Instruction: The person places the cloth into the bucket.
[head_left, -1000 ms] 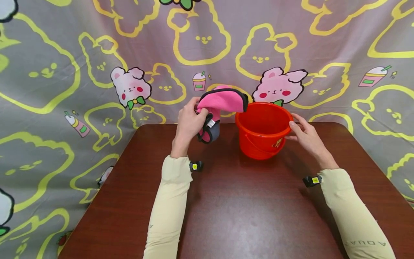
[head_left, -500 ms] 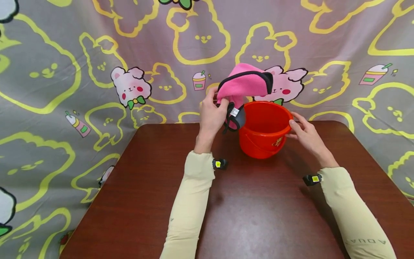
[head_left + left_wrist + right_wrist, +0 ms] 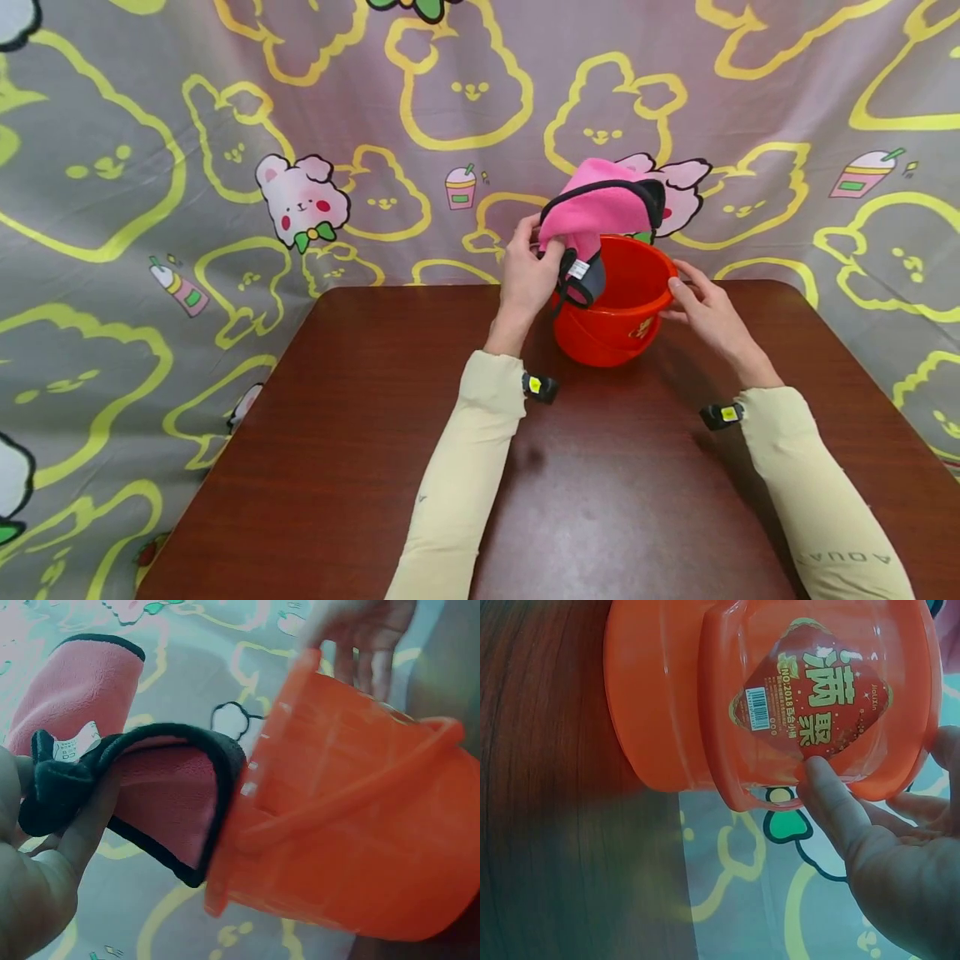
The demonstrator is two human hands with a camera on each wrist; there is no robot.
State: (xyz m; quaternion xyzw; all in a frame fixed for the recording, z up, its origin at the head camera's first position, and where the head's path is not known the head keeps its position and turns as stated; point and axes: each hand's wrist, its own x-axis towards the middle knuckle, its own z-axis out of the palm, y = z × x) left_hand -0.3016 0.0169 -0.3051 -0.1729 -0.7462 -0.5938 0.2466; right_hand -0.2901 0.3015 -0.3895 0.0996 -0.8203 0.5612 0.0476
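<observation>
My left hand (image 3: 528,275) pinches a pink fleecy cloth (image 3: 600,204) with black edging, a grey side and a white tag. The cloth is folded over and hangs at the left side of a red plastic bucket (image 3: 611,333), partly over its rim. In the left wrist view, the cloth's lower fold (image 3: 176,799) lies close against the bucket's rim; whether they touch is unclear. The bucket stands upright, its handle down. On its right side my right hand (image 3: 712,321) holds the rim, and in the right wrist view a fingertip meets the bucket's label (image 3: 810,697).
The bucket stands near the back of a dark brown table (image 3: 360,417). Behind and beside the table hangs a grey curtain (image 3: 510,100) with yellow cartoon outlines. Each wrist wears a small black camera, the left one (image 3: 540,387) lying above the table.
The left hand has carried the pink cloth rightward, from left of the bucket to its rim, rising slightly and then lowering a little. The right hand and bucket have stayed in place.
</observation>
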